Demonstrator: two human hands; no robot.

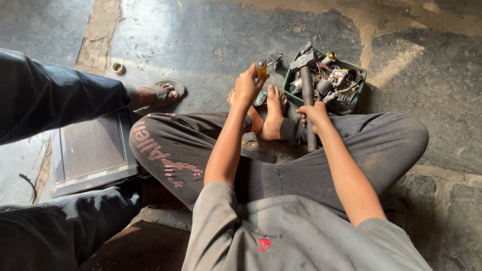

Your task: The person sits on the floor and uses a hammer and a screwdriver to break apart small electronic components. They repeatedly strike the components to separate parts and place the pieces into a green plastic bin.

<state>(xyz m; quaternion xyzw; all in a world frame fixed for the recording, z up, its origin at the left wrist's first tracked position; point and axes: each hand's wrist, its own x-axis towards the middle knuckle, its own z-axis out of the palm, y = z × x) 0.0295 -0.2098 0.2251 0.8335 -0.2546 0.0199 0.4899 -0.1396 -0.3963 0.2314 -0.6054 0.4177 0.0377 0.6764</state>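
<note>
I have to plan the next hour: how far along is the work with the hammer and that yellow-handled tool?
Early, it seems. Done: nothing struck or finished shows. In hand: the left hand holds the yellow-handled tool upright, and the right hand grips the hammer by its handle over the green tray of parts. Left: apparently all the hammering.

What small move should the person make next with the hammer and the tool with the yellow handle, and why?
Probably lift the hammer clear of the green tray. The right hand grips its handle low, while its head lies over the tray's rim. The left hand holds the yellow-handled tool upright above the floor near the bare feet, seemingly ready for a strike; its tip is hidden.
</note>
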